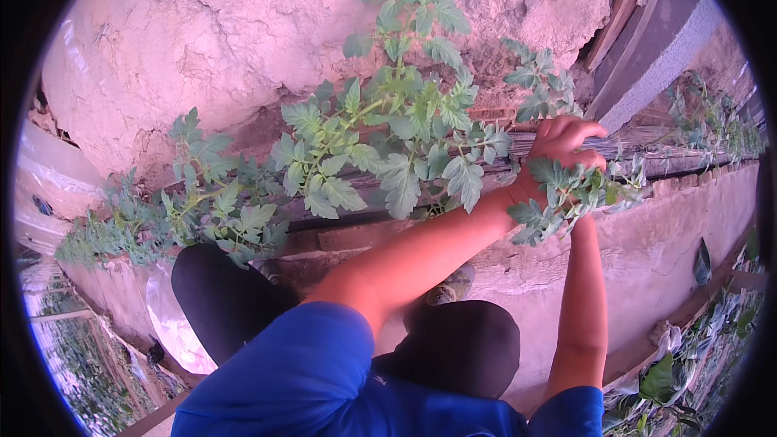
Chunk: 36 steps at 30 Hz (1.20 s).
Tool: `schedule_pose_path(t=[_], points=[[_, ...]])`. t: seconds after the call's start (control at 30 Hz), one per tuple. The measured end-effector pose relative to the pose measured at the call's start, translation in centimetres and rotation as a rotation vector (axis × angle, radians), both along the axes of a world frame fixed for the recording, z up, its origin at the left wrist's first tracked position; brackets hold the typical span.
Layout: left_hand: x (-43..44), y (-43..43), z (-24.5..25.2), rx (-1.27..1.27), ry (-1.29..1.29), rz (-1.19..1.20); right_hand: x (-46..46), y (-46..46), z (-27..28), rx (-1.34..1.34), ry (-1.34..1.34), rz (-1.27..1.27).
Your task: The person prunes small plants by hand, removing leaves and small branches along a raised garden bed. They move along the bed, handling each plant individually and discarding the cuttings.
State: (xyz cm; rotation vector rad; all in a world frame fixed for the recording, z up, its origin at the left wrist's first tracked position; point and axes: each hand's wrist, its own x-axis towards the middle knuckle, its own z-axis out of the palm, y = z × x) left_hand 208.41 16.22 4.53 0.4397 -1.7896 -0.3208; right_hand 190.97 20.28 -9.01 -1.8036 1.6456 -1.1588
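Note:
Leafy tomato plants (388, 127) grow in a row along the foot of an earthen wall. My left arm reaches across to the right. My left hand (555, 145) is among the leaves there, its fingers bent; whether a stem lies between them cannot be made out. Just below it, my right hand (583, 216) comes up behind a tomato shoot (555, 197). Leaves cover nearly all of that hand, so its fingers and anything in them are hidden. Another leafy shoot (540, 82) rises behind my left hand.
The rough earthen wall (212, 42) stands behind the plants. A grey slanted post (655, 42) leans at the upper right. Dark drip-line-like strips (522, 144) run along the row. My bent knees (464, 346) are over the pale walkway (655, 249). Clear plastic sheeting (173, 321) lies at left.

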Motion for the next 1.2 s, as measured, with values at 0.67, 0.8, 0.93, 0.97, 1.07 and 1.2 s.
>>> schedule_pose_path(t=[0.67, 0.8, 0.93, 0.97, 1.07, 1.2], points=[[28.7, 12.8, -4.3, 1.208, -0.574, -0.334, 3.5, 9.6, 2.5, 0.004, -0.464, -0.555], [38.7, 13.6, 2.1, 1.281, -0.094, -0.199, 10.5, 11.9, 5.6, 0.183, -0.445, -0.472], [45.8, 7.5, 9.6, 0.735, 0.348, 0.316, 18.2, 9.6, 12.3, 0.252, -0.365, -0.043], [46.6, 5.1, 11.3, 0.695, 0.401, 0.439, 20.5, 9.0, 14.7, 0.223, -0.288, 0.036], [46.1, -1.3, 15.1, 0.786, 0.313, 0.718, 28.1, 8.0, 21.5, 0.172, -0.166, 0.177], [45.7, -1.8, 16.4, 0.928, 0.368, -0.018, 37.0, 9.9, 26.3, 0.096, 0.19, 0.523]])
